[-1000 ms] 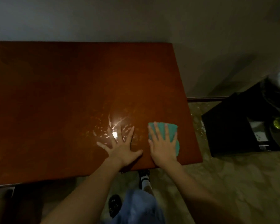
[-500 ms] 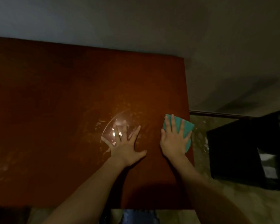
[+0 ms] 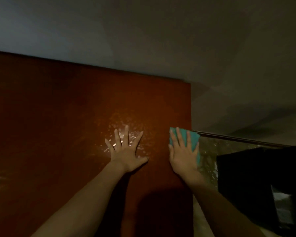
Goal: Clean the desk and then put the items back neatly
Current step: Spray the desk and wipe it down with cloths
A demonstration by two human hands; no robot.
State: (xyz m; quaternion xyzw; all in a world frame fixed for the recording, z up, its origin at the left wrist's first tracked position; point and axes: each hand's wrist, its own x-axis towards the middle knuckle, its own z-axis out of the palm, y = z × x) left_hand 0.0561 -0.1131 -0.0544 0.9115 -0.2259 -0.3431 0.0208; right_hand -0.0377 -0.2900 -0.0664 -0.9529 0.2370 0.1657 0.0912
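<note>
right hand [image 3: 183, 156] is pressing the teal folded cloth [image 3: 193, 142] flat-fingered right at the reddish-brown wooden desk [image 3: 58, 117] right edge, left hand [image 3: 126, 151] splayed beside it, so unwiped desk lies leftward.

Worktop [image 3: 61, 120] — deep reddish-brown, glossy, with a patch of pale speckled glare around the left hand [image 3: 126, 151]. Cloth [image 3: 193, 140] — teal, plain, at the worktop's right edge under the right hand [image 3: 182, 153]. Wall [image 3: 143, 40] behind the worktop — flat grey, bluish toward the left, crossed by darker shadow on the right. Floor [image 3: 207, 156] to the right of the worktop — mottled greenish-tan, marble-like. Box [image 3: 246, 182] beyond that — black, with a pale label patch.
</note>
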